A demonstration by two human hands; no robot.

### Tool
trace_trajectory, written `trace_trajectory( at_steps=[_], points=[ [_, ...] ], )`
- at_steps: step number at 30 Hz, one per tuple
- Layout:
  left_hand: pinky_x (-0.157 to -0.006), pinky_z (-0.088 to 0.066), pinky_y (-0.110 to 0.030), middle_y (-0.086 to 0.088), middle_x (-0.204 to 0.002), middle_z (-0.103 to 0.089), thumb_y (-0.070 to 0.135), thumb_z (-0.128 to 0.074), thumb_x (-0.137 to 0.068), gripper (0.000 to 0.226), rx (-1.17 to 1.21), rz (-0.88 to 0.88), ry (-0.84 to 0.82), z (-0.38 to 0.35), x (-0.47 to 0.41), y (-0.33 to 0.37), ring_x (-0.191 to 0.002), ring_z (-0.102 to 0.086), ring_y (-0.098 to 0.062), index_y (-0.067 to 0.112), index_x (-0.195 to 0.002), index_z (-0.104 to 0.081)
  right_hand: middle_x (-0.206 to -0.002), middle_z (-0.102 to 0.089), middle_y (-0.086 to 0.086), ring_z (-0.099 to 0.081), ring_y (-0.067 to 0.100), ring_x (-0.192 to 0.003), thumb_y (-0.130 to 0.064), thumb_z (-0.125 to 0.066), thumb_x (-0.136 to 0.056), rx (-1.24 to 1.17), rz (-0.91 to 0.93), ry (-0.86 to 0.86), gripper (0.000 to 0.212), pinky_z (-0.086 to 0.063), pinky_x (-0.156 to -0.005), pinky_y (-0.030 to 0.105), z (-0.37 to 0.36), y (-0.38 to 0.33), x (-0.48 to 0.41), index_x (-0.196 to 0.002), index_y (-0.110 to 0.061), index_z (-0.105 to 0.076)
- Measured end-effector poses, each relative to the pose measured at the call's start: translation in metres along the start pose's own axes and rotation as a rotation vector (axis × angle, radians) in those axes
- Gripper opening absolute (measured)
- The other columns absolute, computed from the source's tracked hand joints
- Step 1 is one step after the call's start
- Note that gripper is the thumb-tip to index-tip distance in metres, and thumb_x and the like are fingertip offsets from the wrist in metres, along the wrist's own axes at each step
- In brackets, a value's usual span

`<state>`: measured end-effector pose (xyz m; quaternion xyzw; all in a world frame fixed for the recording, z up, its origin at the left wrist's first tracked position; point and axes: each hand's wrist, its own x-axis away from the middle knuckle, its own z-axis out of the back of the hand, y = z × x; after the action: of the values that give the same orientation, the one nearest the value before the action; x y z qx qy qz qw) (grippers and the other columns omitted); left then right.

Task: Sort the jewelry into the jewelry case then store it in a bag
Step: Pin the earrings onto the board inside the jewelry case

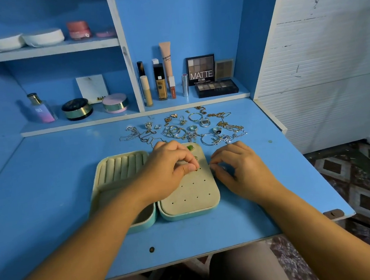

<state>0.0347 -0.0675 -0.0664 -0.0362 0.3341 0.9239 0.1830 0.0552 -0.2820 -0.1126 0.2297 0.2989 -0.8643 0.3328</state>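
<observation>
An open teal jewelry case (182,214) with beige lining lies on the blue desk. Its left half has ring rolls (123,166); its right half is a holed earring panel (193,191). A green earring (190,148) sits at the panel's top. My left hand (168,166) hovers over the panel and pinches a small gold earring (196,169) at a hole. My right hand (238,166) rests at the panel's right edge, fingers curled on its rim. A pile of rings, hoops and chains (189,128) lies behind the case.
Makeup stands on the low shelf behind: foundation bottles (160,81), an eyeshadow palette (216,88), a perfume bottle (41,108), round compacts (115,103). The desk's front edge (191,259) is near my knees. A patterned floor shows at the right.
</observation>
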Motion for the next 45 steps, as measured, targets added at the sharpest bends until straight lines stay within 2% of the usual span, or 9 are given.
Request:
trace_trajectory(
  at_steps=[6,13,17,21,25,30,32,38,45],
  points=[
    [-0.102,-0.033,-0.034,0.022,-0.099,-0.051,0.027,-0.064,-0.092,0.017,-0.055,0.067,-0.064,0.001,-0.005,0.001,-0.111,-0.038,-0.011,0.043,-0.084,-0.064,-0.089,-0.066,-0.003,-0.055,0.022,-0.079,-0.025,-0.054,-0.091,0.004,0.020,0.009,0.017,-0.048,-0.074,0.038,0.000,0.001,0.000,-0.089,-0.014,-0.068],
    [-0.100,-0.030,-0.032,0.015,-0.105,-0.047,0.035,-0.060,-0.094,0.009,-0.132,0.119,-0.088,-0.003,-0.005,0.004,-0.113,-0.034,-0.014,0.042,-0.088,-0.062,-0.091,-0.066,-0.004,-0.056,0.023,-0.080,-0.023,-0.056,-0.091,0.002,0.028,-0.005,0.015,-0.047,-0.074,0.039,-0.001,0.002,0.000,-0.090,-0.015,-0.068],
    [-0.090,-0.028,-0.028,0.014,-0.103,-0.047,0.039,-0.064,-0.090,0.003,-0.119,0.138,-0.017,-0.006,-0.003,0.007,-0.110,-0.034,-0.012,0.041,-0.087,-0.063,-0.090,-0.066,-0.003,-0.056,0.023,-0.078,-0.022,-0.056,-0.091,0.004,0.030,0.007,0.016,-0.048,-0.073,0.039,0.000,0.001,-0.001,-0.091,-0.014,-0.069],
    [-0.092,-0.039,-0.035,0.012,-0.101,-0.050,0.036,-0.066,-0.088,0.004,-0.084,0.121,0.075,-0.008,0.002,0.008,-0.106,-0.041,-0.014,0.038,-0.090,-0.064,-0.090,-0.066,-0.003,-0.055,0.021,-0.079,-0.024,-0.054,-0.092,0.005,0.026,0.020,0.018,-0.048,-0.073,0.037,0.001,0.000,-0.001,-0.092,-0.014,-0.069],
    [-0.094,-0.047,-0.028,0.019,-0.105,-0.054,0.027,-0.062,-0.092,0.013,0.034,0.070,0.076,-0.003,0.018,0.004,-0.104,-0.052,0.002,0.032,-0.103,-0.066,-0.089,-0.066,-0.003,-0.056,0.023,-0.080,-0.025,-0.053,-0.093,-0.009,0.008,0.011,0.019,-0.047,-0.073,0.038,0.001,0.000,-0.001,-0.092,-0.014,-0.068],
    [-0.107,-0.035,-0.025,0.027,-0.125,-0.042,0.079,-0.064,-0.064,0.079,-0.015,0.045,-0.074,0.004,0.039,0.000,-0.123,-0.039,0.006,0.043,-0.133,-0.052,-0.090,-0.067,-0.004,-0.055,0.016,-0.083,-0.028,-0.051,-0.091,-0.074,-0.058,0.068,0.023,-0.046,-0.077,0.027,0.001,-0.009,-0.004,-0.092,-0.013,-0.068],
    [-0.111,-0.033,-0.028,0.031,-0.127,-0.036,0.085,-0.065,-0.055,0.094,-0.027,0.021,-0.077,0.005,0.042,0.000,-0.127,-0.034,0.006,0.044,-0.138,-0.047,-0.089,-0.067,-0.005,-0.054,0.013,-0.085,-0.029,-0.052,-0.090,-0.103,-0.109,0.094,0.023,-0.042,-0.078,0.016,0.002,-0.015,-0.006,-0.091,-0.014,-0.069],
    [-0.104,-0.043,-0.034,0.031,-0.125,-0.034,0.082,-0.068,-0.057,0.094,-0.022,0.006,-0.019,0.008,0.044,0.005,-0.124,-0.037,0.006,0.045,-0.140,-0.042,-0.088,-0.066,-0.012,-0.052,0.002,-0.084,-0.022,-0.061,-0.091,-0.159,-0.222,0.077,0.009,-0.036,-0.071,0.006,0.008,-0.030,-0.017,-0.092,-0.018,-0.069],
    [-0.085,-0.048,-0.021,0.021,-0.125,-0.040,0.067,-0.064,-0.064,0.080,-0.037,-0.067,0.177,0.017,0.050,0.006,-0.114,-0.046,0.000,0.037,-0.134,-0.040,-0.089,-0.065,-0.021,-0.057,-0.003,-0.085,-0.020,-0.060,-0.092,-0.360,-0.303,0.104,0.018,-0.040,-0.066,0.007,0.009,-0.061,-0.040,-0.093,-0.038,-0.063]
  ],
)
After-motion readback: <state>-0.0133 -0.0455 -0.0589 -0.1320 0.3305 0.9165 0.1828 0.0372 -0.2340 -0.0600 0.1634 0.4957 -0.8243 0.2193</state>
